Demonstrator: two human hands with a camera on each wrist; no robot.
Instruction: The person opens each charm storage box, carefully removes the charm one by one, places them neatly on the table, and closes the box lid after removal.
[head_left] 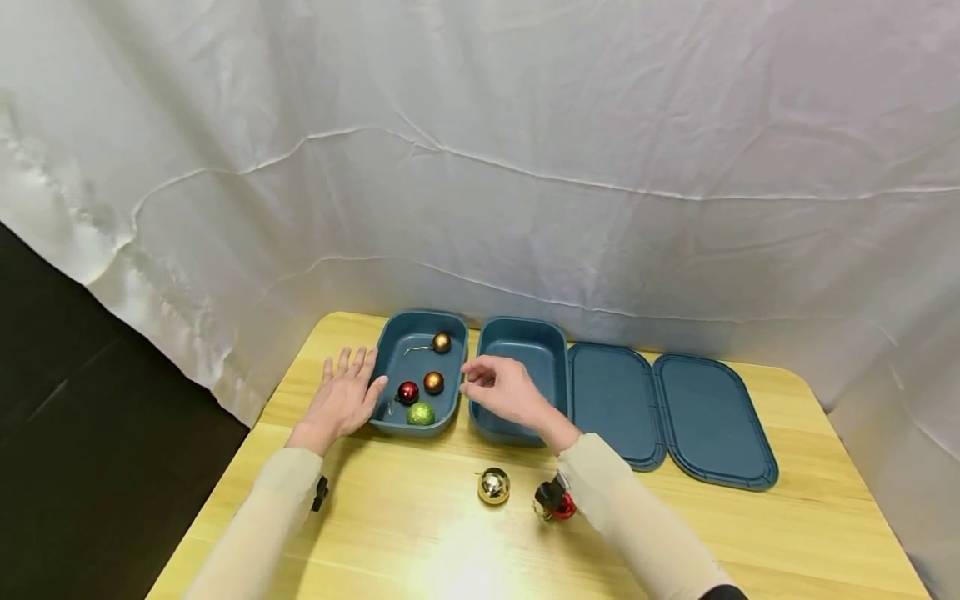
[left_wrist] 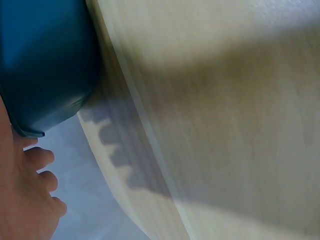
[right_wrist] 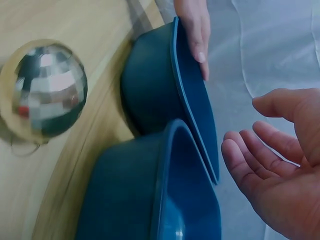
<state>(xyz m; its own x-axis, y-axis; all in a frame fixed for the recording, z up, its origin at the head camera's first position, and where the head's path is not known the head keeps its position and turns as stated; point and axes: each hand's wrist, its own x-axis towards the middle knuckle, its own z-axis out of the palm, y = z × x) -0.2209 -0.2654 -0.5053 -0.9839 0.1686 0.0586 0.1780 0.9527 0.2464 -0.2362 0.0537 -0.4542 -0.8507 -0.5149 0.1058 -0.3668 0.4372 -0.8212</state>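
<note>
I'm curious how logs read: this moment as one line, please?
left hand: open, at left box; right hand: empty, over right box; left box: four balls; table: gold ball, red ball, two lids

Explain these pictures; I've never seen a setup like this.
No machine: just a person's bare hands. The wide picture comes from a head camera, the others from one on each wrist. On the wooden table stand two blue boxes, four balls in the left one; two lids lie to their right. A gold ball and a red ball lie nearer the person. Nothing is held: the left hand spreads at the left box's rim, the right hand hovers with bent fingers.
</note>
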